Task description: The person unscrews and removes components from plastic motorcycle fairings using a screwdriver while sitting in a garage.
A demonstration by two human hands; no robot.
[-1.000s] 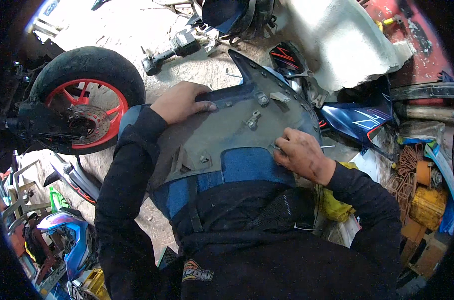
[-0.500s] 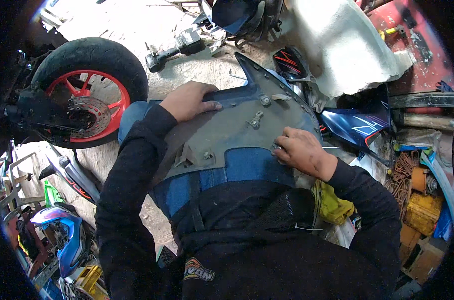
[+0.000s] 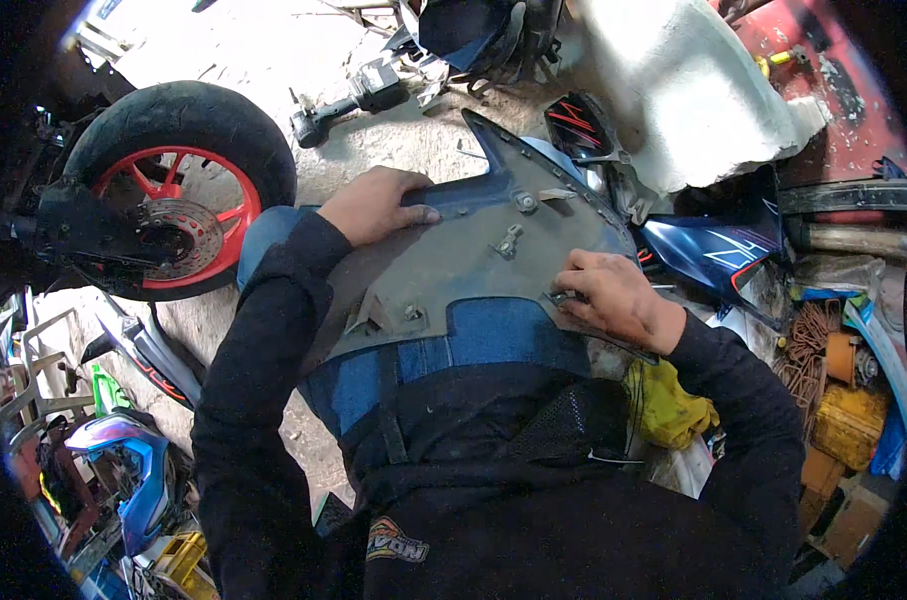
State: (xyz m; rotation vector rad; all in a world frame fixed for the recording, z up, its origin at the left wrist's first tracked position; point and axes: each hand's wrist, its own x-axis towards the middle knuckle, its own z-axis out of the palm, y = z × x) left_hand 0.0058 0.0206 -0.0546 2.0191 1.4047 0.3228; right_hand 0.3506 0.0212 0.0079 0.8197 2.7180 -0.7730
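Observation:
A dark grey motorcycle fairing panel (image 3: 443,255) lies across my lap, its inner side up, with a pointed end reaching away from me. Metal clips and mounting tabs (image 3: 509,243) stick out of that face. My left hand (image 3: 378,207) grips the panel's far left edge, the thumb on the inner face and the other fingers over the rim. My right hand (image 3: 613,298) is closed in a pinch at the panel's near right part. Something small and dark shows at its fingertips, too hidden to name.
To the left stands a motorcycle wheel (image 3: 188,190) with a red rim. A cordless power tool (image 3: 348,102) lies on the floor ahead. Painted fairing pieces (image 3: 708,250) lie at the right, near a yellow cloth (image 3: 668,405). A blue fairing part (image 3: 138,480) sits at the lower left.
My right hand has shifted slightly right, its fingers still pinched at the panel. The panel's pointed end has tipped a little left and toward me. My left hand keeps its grip.

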